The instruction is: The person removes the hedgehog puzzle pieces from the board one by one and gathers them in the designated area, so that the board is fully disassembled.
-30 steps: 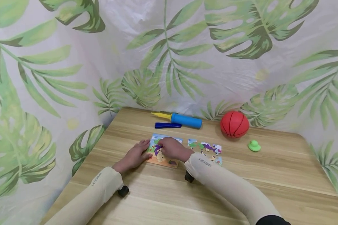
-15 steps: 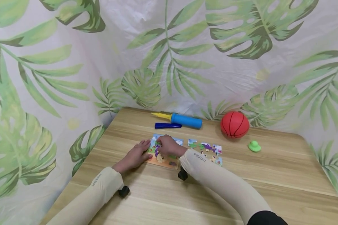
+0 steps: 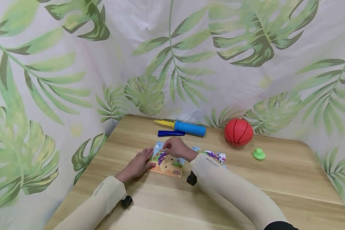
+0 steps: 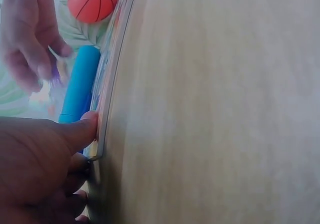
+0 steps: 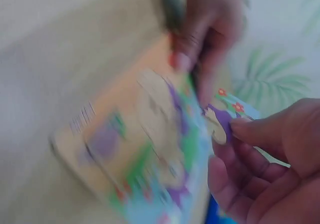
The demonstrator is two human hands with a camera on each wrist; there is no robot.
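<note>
A flat jigsaw puzzle [image 3: 173, 172] with a purple-and-beige cartoon figure lies on the wooden table. My left hand [image 3: 138, 164] rests at its left edge, fingers fairly straight and the thumb over the border. Above the puzzle's upper part, my right hand [image 3: 178, 149] pinches a puzzle piece [image 5: 220, 125] between thumb and fingers. That piece shows purple, beige and red flowers in the right wrist view, standing tilted off the blurred picture. More loose pieces [image 3: 215, 156] lie right of the puzzle, partly hidden behind the right forearm.
Behind the puzzle lie a blue hand pump [image 3: 189, 128] with a yellow nozzle and a slim dark blue object [image 3: 171, 133]. A red toy basketball [image 3: 238, 132] and a green toy duck [image 3: 258, 154] stand at the back right. A leaf-patterned curtain [image 3: 189, 80] hangs behind the table [image 3: 149, 204].
My right hand has risen from low over the puzzle's picture to above its upper part, pinching a piece, so more of the picture shows. The left hand stays. The head view has tilted slightly up.
</note>
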